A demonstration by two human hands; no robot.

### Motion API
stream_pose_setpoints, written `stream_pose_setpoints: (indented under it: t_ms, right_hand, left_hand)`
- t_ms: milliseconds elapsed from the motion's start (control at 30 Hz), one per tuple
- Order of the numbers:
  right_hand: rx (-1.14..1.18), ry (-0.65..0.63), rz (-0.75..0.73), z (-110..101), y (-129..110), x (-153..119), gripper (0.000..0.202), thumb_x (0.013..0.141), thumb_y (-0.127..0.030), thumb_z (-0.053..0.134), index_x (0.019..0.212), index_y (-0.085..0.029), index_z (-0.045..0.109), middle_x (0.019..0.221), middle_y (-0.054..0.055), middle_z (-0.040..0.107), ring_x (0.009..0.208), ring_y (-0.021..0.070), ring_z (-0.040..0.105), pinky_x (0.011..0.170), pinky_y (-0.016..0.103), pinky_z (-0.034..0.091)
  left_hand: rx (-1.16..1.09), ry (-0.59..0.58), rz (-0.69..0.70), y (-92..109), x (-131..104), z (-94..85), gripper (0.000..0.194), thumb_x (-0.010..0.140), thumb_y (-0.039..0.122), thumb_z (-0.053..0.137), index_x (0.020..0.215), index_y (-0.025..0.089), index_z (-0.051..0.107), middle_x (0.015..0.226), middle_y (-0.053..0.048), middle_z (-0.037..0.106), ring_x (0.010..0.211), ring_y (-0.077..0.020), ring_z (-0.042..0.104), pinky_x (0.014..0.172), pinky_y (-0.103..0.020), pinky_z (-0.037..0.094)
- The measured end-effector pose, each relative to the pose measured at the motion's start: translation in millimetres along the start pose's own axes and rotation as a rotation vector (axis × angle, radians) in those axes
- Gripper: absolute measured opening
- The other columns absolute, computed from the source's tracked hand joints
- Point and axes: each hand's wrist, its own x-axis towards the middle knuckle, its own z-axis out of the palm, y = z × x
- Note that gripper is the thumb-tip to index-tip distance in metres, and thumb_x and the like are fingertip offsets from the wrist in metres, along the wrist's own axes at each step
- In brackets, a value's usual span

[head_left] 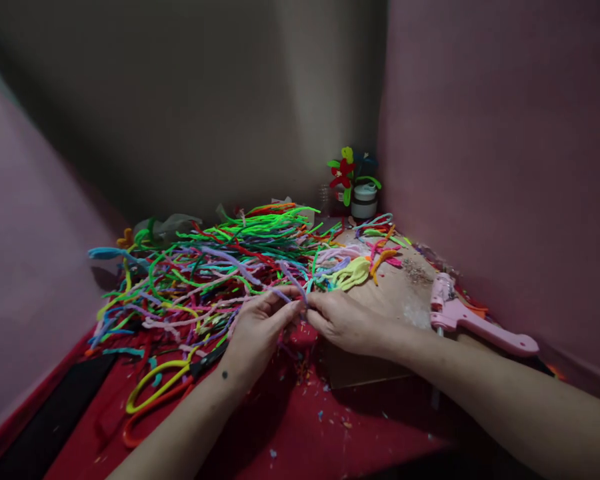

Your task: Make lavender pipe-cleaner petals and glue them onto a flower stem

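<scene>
Both hands meet near the middle of the head view around a fuzzy lilac pipe cleaner (294,275). My left hand (265,323) pinches it between thumb and forefinger. Close against it, my right hand (343,321) is closed with its fingertips on the same pipe cleaner. One end sticks up between the hands and bends to the left. Behind them spreads a big heap of pipe cleaners (240,233) in green, pink, purple, red and yellow. Pale yellow bent loops (353,273) lie just beyond my right hand.
Scissors (163,390) with yellow and orange handles lie left of my left forearm. A pink glue gun (480,323) rests at the right on a brown board (370,373). Pipe-cleaner flowers (343,175) stand by a lidded jar (365,201) at the back. Small scraps dot the red cloth (300,447).
</scene>
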Motion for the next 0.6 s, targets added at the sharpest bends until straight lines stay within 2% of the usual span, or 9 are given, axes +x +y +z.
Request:
stream_pose_setpoints:
  t_ms: [133,233,300,367,433,467,600]
  right_hand:
    - [-0.148,-0.053,0.003,2,0,-2,0.019,0.082,-0.018,0.038,0.068,-0.013,0.051,0.062,0.004,0.053,0.054,0.0101,0.038,0.053,0.025,0.026]
    - [-0.077,-0.096,0.006,0,-2,-2,0.017,0.078,-0.015,0.042,0.063,-0.014,0.048,0.06,0.003,0.051,0.054,0.01,0.039,0.053,0.025,0.027]
    - [0.206,-0.159,0.093,0,-3,-1,0.014,0.076,-0.012,0.043,0.063,-0.014,0.048,0.058,0.001,0.05,0.052,0.0092,0.043,0.052,0.023,0.031]
    - [0.657,-0.228,0.217,1,-2,-1,0.01,0.077,-0.015,0.046,0.069,-0.014,0.051,0.059,0.0,0.054,0.051,0.009,0.05,0.052,0.022,0.038]
    - [1.076,-0.236,0.277,2,0,0,0.007,0.076,-0.021,0.054,0.076,-0.014,0.054,0.066,0.002,0.06,0.053,0.0107,0.057,0.054,0.024,0.044]
    - [1.215,-0.227,0.283,2,2,0,0.011,0.075,-0.023,0.059,0.078,-0.013,0.055,0.069,0.003,0.063,0.055,0.0119,0.06,0.055,0.025,0.046]
    - [1.429,-0.239,0.337,4,6,-1,0.017,0.068,-0.02,0.069,0.075,-0.011,0.057,0.067,0.006,0.067,0.056,0.0131,0.063,0.056,0.025,0.05]
  left_hand:
    - [0.044,-0.017,0.008,3,-5,4.6,0.017,0.07,0.027,0.069,0.083,0.016,0.066,0.069,0.001,0.062,0.062,-0.0098,0.05,0.058,-0.021,0.04]
    - [0.067,-0.041,0.017,4,-8,5.9,0.013,0.071,0.027,0.068,0.078,0.015,0.067,0.067,0.0,0.061,0.06,-0.009,0.049,0.055,-0.02,0.039]
    - [0.063,-0.037,0.012,5,-9,4.0,0.013,0.072,0.028,0.067,0.074,0.014,0.067,0.065,0.0,0.061,0.058,-0.0084,0.048,0.054,-0.02,0.039]
    - [0.035,-0.027,0.01,4,-9,0.6,0.015,0.074,0.03,0.067,0.072,0.015,0.065,0.063,0.001,0.061,0.056,-0.0084,0.05,0.054,-0.02,0.039]
    - [-0.021,-0.02,0.019,3,-9,-2.8,0.014,0.075,0.03,0.065,0.075,0.016,0.065,0.063,0.001,0.061,0.055,-0.0083,0.052,0.053,-0.02,0.039]
    - [-0.058,-0.018,0.023,3,-9,-4.2,0.013,0.076,0.03,0.065,0.078,0.017,0.064,0.064,0.001,0.062,0.054,-0.008,0.052,0.052,-0.02,0.039]
    - [-0.176,-0.029,0.014,2,-9,-5.5,0.01,0.076,0.027,0.066,0.08,0.018,0.063,0.064,0.002,0.062,0.052,-0.0074,0.053,0.05,-0.019,0.039]
